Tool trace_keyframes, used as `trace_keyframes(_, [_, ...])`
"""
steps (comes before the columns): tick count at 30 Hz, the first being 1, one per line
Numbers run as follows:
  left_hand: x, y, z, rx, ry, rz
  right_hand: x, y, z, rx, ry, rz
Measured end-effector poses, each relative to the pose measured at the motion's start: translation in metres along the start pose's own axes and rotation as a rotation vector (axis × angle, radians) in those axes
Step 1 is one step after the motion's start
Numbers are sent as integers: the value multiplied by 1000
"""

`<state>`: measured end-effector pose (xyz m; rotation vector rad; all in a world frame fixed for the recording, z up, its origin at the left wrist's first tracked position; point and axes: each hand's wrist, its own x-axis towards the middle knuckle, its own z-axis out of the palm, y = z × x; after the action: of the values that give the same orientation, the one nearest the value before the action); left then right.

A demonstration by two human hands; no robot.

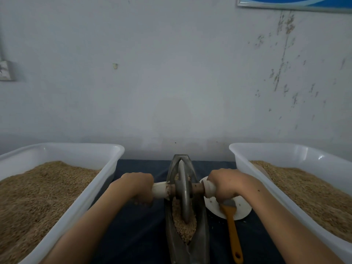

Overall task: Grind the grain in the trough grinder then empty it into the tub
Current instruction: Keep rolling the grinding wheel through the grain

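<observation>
Both hands (pixel 136 185) (pixel 225 184) grip the wheel's axle (pixel 198 188) over the grain-filled trough (pixel 202 235), between two tubs (pixel 106 166) (pixel 245 164) of grain.

Small grain-processing workroom, flaking painted wall (pixel 282 54), grain-filled plastic tubs (pixel 80 151), trough grinder (pixel 202 241)

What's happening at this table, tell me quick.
A person is grinding grain in a metal trough grinder. The left hand and right hand each grip one end of the axle handle, with the grinding wheel standing in the grain in the trough. White tubs of grain sit on the left and right. An orange-handled brush rests on a white plate beside the grinder.
</observation>
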<state>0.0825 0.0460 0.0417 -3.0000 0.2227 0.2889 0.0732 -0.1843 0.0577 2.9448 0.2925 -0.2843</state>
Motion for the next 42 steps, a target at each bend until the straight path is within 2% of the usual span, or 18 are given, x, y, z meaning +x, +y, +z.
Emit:
trace_keyframes(2, [0,0,0,-4,-14,-3,-1,0,-1,23,-24,7])
trace_keyframes(4, [1,2,0,12,56,-28,2,1,1,30,18,11])
trace_keyframes(6, [4,6,3,51,211,-75,7,0,6,16,146,21])
trace_keyframes(9, [9,12,9,60,447,-115,16,-3,18,34,429,52])
trace_keyframes(12, [10,13,11,71,525,-112,20,-4,24,69,528,63])
trace_keyframes(15, [9,10,9,106,436,-87,14,0,19,43,380,38])
trace_keyframes(21, [-2,4,-3,53,76,-4,-2,5,-1,123,-99,-1])
trace_keyframes(24, [-2,3,-3,14,8,-2,0,5,0,134,-117,0])
trace_keyframes(27, [2,7,-1,71,161,-43,7,5,5,96,17,-9])
trace_keyframes(30, [10,13,4,110,398,-83,19,5,18,64,326,16])
trace_keyframes(32, [12,15,7,104,497,-92,25,3,29,61,517,38])
trace_keyframes(34, [13,14,10,96,538,-82,26,2,32,68,590,38])
trace_keyframes(37, [11,11,10,96,457,-61,21,3,24,38,436,12])
trace_keyframes(42, [5,4,1,25,126,-24,5,5,4,31,78,-21])
